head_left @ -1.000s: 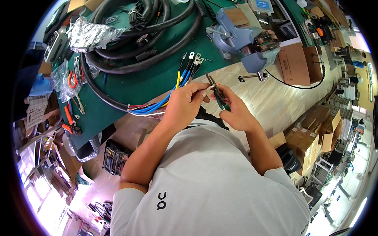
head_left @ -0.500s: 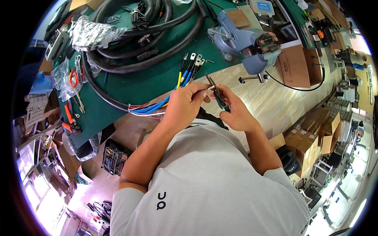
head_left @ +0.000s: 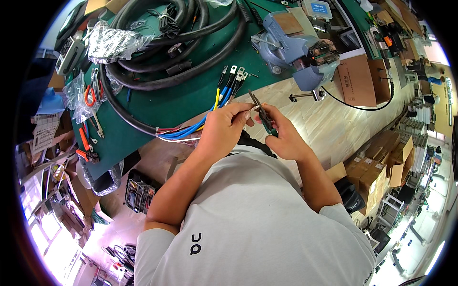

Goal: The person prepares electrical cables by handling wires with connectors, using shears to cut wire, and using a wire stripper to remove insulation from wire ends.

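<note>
My left hand [head_left: 222,129] pinches the end of a thin white wire, its fingertips right at the tool. My right hand [head_left: 289,137] is closed around green-handled pliers [head_left: 264,116], their dark jaws pointing up and away from me. Where the jaws meet the wire end, fingers partly hide it. Beside my left hand a bundle of blue wires [head_left: 188,130], with yellow, red and white ones, comes out of a thick black cable [head_left: 129,122]. Several of these wires end in metal ring lugs [head_left: 240,74], fanned out beyond my left hand.
The thick cable lies coiled on the green table [head_left: 157,105]. At the table's right edge stands a blue-grey bench vise [head_left: 286,43]. Red-handled scissors [head_left: 89,95] and orange-handled pliers [head_left: 84,139] lie to the left. Cardboard boxes [head_left: 365,176] stand on the floor at right.
</note>
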`<act>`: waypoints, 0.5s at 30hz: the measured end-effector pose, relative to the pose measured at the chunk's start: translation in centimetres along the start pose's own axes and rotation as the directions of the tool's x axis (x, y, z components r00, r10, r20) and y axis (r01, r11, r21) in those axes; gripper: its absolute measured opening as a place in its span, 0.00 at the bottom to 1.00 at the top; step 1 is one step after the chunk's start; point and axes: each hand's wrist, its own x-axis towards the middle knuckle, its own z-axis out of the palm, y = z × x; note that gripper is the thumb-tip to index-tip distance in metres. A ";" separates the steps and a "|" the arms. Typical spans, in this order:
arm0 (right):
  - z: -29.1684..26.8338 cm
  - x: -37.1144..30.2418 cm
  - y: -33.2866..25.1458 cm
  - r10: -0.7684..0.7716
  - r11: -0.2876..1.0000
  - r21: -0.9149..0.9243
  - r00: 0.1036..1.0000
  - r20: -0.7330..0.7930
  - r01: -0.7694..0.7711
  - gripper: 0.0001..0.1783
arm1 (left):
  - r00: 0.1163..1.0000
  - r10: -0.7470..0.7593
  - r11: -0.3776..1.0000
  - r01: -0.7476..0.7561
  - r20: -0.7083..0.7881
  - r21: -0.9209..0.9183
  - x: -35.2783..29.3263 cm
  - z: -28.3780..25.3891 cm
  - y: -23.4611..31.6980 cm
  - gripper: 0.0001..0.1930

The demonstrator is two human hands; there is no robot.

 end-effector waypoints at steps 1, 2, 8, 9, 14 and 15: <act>0.0 0.0 -0.1 0.007 1.000 -0.001 1.000 0.000 -0.007 0.33 | 1.000 0.022 1.000 -0.022 -0.017 -0.004 0.0 0.1 -0.2 0.11; 0.1 0.0 -0.1 0.013 1.000 -0.001 1.000 0.000 -0.013 0.33 | 0.998 0.045 0.999 -0.045 -0.033 -0.008 0.0 0.2 -0.3 0.11; 0.4 0.0 -0.1 0.009 1.000 0.003 0.999 -0.035 -0.009 0.32 | 0.999 0.036 0.999 -0.036 -0.028 0.003 -0.2 0.2 -0.3 0.11; 0.4 0.0 -0.1 0.008 1.000 -0.013 0.999 -0.034 -0.008 0.31 | 1.000 0.004 1.000 -0.004 -0.015 0.001 -0.2 0.2 -0.1 0.11; 0.5 0.0 0.1 0.008 0.998 -0.058 0.999 -0.034 -0.010 0.36 | 0.999 -0.049 0.997 0.049 0.012 -0.065 -0.4 0.3 0.2 0.10; 0.5 -0.1 0.2 -0.007 0.997 -0.071 0.999 -0.041 0.004 0.36 | 0.998 -0.054 0.997 0.055 0.019 -0.061 -0.3 0.3 0.1 0.10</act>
